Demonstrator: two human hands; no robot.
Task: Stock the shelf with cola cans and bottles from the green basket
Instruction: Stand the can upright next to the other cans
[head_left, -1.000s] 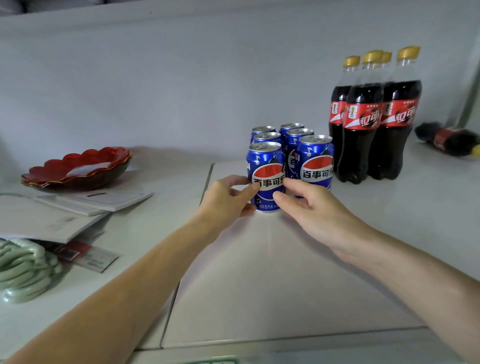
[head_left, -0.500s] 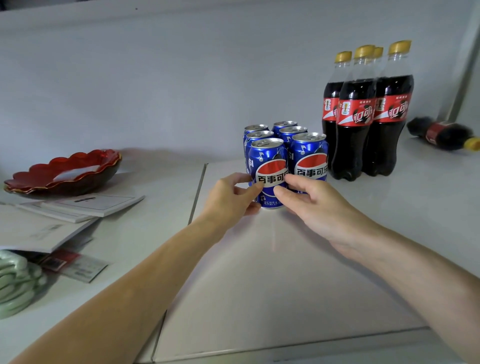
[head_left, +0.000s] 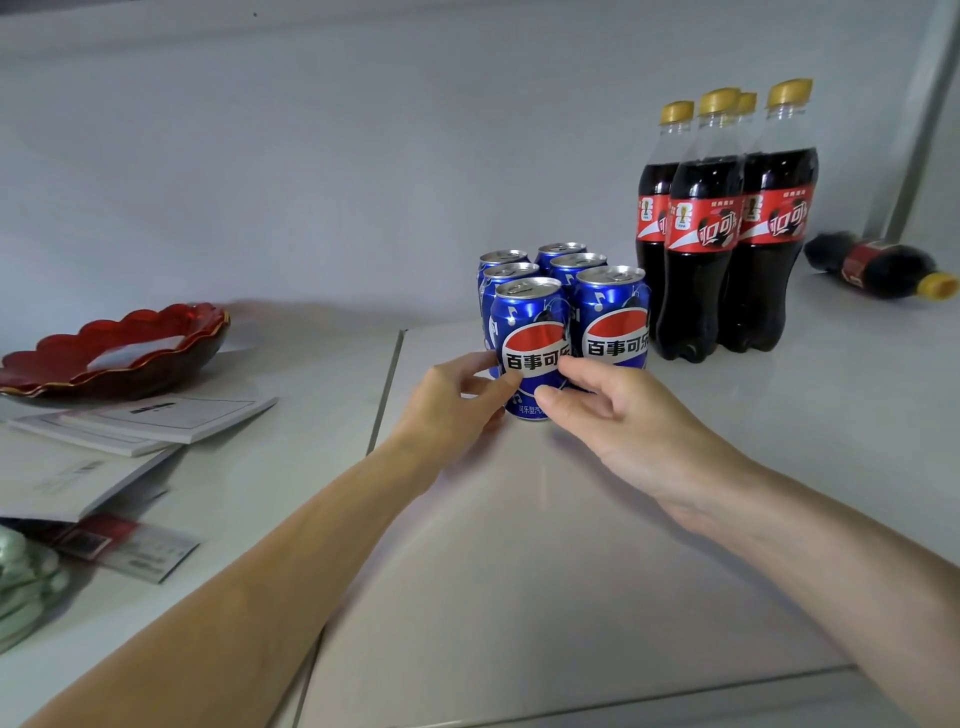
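Six blue cans stand in two rows on the white shelf (head_left: 519, 545), near the back wall. The front can (head_left: 530, 332) is upright, with a silver top and a red, white and blue round logo with black Chinese characters. The left hand (head_left: 457, 400) and the right hand (head_left: 618, 410) both pinch this can low on its sides, thumbs at the front. Just right of the cans stand four cola bottles (head_left: 727, 228) with yellow caps and red labels; a fifth bottle (head_left: 883, 267) lies on its side.
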